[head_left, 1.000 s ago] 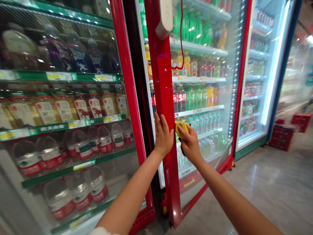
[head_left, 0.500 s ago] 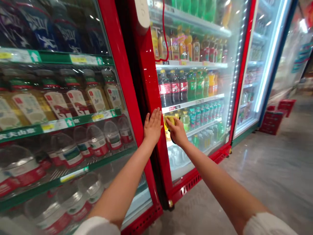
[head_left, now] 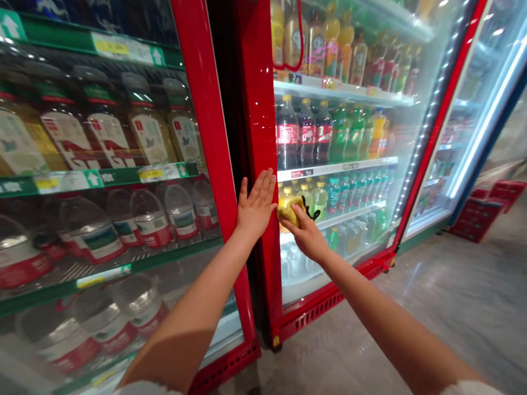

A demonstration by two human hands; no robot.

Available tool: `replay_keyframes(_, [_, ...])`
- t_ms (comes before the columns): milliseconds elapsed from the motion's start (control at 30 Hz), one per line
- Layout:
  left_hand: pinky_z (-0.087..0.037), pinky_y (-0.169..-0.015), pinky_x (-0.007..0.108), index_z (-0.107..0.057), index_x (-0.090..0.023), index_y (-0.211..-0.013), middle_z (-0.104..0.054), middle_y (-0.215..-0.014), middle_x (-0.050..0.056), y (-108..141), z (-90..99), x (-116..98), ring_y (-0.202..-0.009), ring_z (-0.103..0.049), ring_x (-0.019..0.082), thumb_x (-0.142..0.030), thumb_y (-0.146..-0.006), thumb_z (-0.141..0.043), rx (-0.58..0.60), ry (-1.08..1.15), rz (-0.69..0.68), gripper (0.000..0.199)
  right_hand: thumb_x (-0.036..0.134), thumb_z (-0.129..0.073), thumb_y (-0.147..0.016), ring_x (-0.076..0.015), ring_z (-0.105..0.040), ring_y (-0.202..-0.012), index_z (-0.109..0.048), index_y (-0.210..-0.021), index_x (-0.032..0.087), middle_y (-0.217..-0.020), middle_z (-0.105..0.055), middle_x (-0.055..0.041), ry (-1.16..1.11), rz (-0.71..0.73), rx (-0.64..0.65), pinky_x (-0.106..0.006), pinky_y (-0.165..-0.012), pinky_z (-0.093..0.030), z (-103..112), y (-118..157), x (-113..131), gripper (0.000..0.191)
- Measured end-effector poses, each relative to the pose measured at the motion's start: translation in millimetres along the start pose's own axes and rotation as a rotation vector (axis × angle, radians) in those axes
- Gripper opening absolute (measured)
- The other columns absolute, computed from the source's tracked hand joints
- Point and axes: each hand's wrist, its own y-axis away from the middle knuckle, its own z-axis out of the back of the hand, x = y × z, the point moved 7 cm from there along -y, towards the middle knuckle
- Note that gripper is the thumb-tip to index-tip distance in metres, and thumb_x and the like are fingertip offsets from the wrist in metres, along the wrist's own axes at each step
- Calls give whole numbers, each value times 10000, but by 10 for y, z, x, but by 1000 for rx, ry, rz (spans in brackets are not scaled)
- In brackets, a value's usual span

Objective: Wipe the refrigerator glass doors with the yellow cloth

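Nearest, we list: left hand, palm flat on the red door frame, fingers slightly spread; right hand, fingers pinching a yellow cloth at the glass just beside that frame. We judge the step in hand to be wiping, the next move calling for even pressure along the edge. Beyond: shelved cola bottles, then red boxes on the floor.
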Motion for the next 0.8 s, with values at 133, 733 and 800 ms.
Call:
replay_keyframes(133, [16,-1307,522,11,-206,-1651,-171,-1716,102,187,-184,-82,-1598,-61,190,-127,-987,-469,-26,-126,41,823,148,-602,-975,-242,-483,-1448,-639,-1357,360,-1563,-530,-50,180,247,152,-485,-1188,-405,-220,539,-46,438])
replay_keyframes(733, [-8,-1304,505,109,-215,-1642,-104,-1742,74,686,-874,-377,-1603,-8,211,-194,-1002,-440,105,-543,197,844,227,-502,-1037,-166,-561,-1316,-711,-1179,260,-1460,-638,-11,-94,626,97,-410,-1289,-119,-941,2148,-243,254])
replay_keyframes(800, [-50,-1311,486,111,-181,-1641,-123,-1737,100,851,-962,-455,-1604,-36,211,-202,-1008,-443,171,-553,215,841,233,-497,-1044,-167,-560,-1316,-712,-1180,247,-1483,-617,-16,-142,640,184,-392,-1266,-191,-988,2320,-275,255])
